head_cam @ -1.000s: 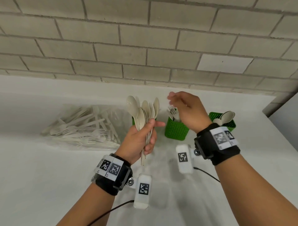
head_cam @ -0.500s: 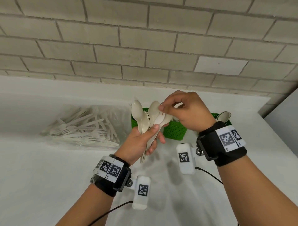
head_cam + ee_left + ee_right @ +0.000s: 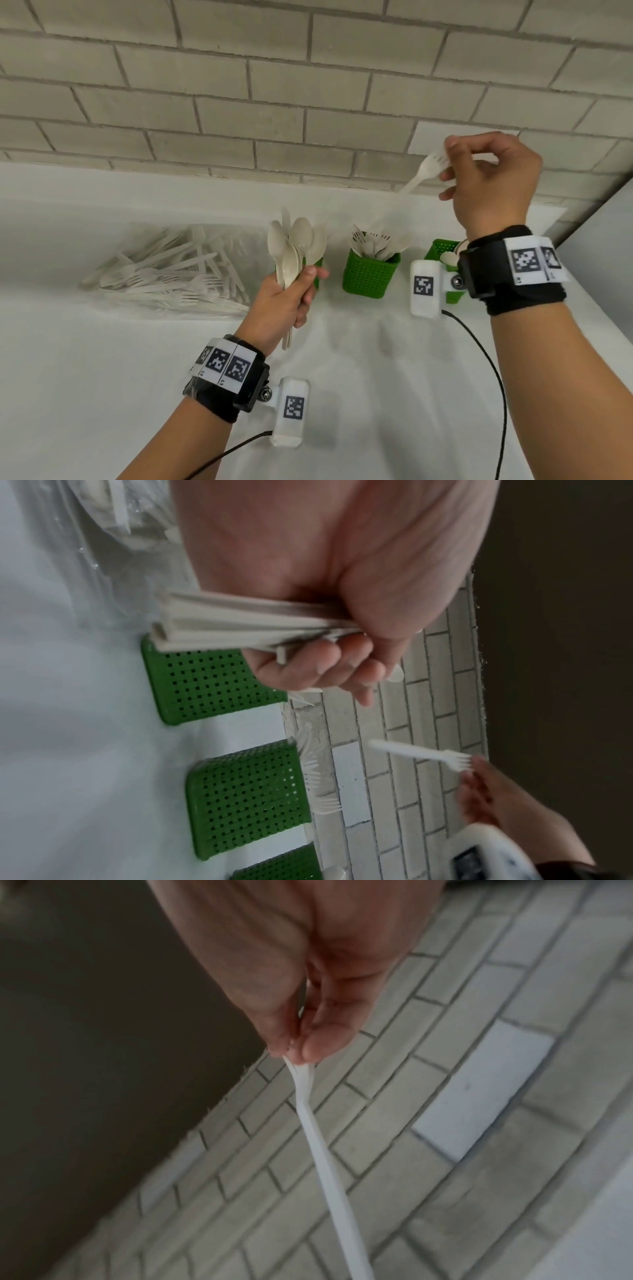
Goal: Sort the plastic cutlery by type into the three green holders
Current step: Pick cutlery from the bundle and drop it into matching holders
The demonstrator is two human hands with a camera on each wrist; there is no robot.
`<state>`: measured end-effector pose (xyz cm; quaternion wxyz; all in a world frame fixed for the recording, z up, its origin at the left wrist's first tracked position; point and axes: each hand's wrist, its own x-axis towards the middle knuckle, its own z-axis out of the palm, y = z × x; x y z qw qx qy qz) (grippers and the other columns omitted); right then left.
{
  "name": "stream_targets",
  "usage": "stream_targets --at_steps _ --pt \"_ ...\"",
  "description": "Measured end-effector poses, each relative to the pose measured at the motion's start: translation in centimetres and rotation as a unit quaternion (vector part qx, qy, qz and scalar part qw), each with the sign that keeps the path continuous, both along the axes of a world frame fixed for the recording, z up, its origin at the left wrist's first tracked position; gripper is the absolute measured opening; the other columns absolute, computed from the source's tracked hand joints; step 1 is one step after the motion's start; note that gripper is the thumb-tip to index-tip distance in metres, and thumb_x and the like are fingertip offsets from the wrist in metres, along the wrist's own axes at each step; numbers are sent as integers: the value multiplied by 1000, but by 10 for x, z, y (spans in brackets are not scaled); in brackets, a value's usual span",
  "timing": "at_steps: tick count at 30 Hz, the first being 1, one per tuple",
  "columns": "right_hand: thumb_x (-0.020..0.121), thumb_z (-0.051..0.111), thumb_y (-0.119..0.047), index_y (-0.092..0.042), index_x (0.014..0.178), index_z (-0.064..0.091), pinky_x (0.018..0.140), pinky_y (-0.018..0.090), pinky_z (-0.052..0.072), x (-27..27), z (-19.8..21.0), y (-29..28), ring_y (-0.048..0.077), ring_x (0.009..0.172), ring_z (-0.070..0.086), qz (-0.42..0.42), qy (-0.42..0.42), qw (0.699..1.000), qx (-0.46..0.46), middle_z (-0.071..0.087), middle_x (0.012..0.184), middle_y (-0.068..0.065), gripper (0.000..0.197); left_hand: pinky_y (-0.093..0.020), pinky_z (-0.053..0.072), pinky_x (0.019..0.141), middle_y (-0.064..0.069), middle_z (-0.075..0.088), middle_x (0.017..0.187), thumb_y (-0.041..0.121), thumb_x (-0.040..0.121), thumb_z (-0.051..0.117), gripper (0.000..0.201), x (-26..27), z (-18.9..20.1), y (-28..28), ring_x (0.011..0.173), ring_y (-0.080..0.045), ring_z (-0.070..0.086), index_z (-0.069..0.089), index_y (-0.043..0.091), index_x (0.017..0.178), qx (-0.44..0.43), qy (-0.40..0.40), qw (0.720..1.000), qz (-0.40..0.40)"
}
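Head view: slim white plastic fork, tines between right-hand fingers.

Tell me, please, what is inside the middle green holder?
The middle holder holds forks, tines up above its rim. Their handles and the holder's bottom are hidden by its wall, so I cannot tell whether anything else lies deeper inside.

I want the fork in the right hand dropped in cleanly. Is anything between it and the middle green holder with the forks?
Nothing visible does. The right hand pinches the fork by its tines, up and to the right of the middle holder. The left hand with its spoon bundle is left of that path.
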<state>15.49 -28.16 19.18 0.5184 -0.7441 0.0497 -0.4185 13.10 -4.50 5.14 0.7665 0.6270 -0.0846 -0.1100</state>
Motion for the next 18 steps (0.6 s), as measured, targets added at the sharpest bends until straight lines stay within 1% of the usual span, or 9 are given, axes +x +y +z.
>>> stream_targets --at_steps 3,5,7,9,11,13,15,17,18 --pt "90 69 -23 -17 83 69 57 31 57 14 -33 -6 17 66 66 -42 49 989 -131 55 96 -4 9 -23 30 42 -1 39 53 35 91 60 26 1 3 -3 40 -13 33 70 13 82 -16 4 1000 5" --pt "91 67 -22 -13 87 73 70 32 54 22 -65 -5 20 73 63 -27 155 963 -218 57 96 0 11 -24 33 44 -2 38 45 38 87 62 31 2 6 -7 36 -15 35 70 11 75 -9 -2 1000 5" --pt "95 60 -22 -8 92 74 76 31 47 22 -94 0 29 87 61 9 304 898 -317 58 99 12 21 -25 35 45 -2 38 42 39 88 62 33 3 8 -10 35 -16 37 71 11 73 -3 -10 1000 0" --pt "100 49 -30 -8 101 73 81 34 44 17 -103 11 34 100 54 12 366 852 -374 54 105 17 32 -26 34 45 -3 40 42 39 88 62 33 4 9 -11 35 -16 37 73 11 74 -4 -10 1000 -8" --pt "99 49 -38 -16 114 70 88 35 45 8 -88 28 25 104 53 28 301 899 -316 55 109 9 34 -25 32 44 -3 42 44 40 87 61 33 5 9 -12 34 -16 35 74 12 76 -9 -6 1000 -17" --pt "97 55 -37 -23 111 70 82 21 46 -5 -66 48 3 94 60 146 247 944 -163 62 105 -7 24 -23 31 42 -4 45 47 40 87 59 32 5 9 -15 33 -15 35 75 14 79 -20 2 999 -33" --pt "97 57 -25 -22 101 70 70 11 45 -19 -52 66 -8 76 63 318 290 900 -66 68 86 -17 13 -22 31 38 -6 50 51 40 89 58 28 4 11 -17 33 -14 36 74 19 79 -34 0 997 -65" --pt "94 61 -15 -14 95 69 63 13 49 -26 -51 72 -2 66 64 404 309 861 -8 69 71 -12 8 -23 35 36 -10 58 57 38 93 57 24 2 12 -19 33 -16 42 69 17 87 -52 -11 993 -109" --pt "92 63 -13 -11 96 70 66 17 53 -26 -53 73 3 70 66 409 302 861 10 71 73 -6 8 -24 38 37 -12 61 61 35 94 54 26 2 12 -19 34 -17 46 65 12 93 -59 -13 990 -129"
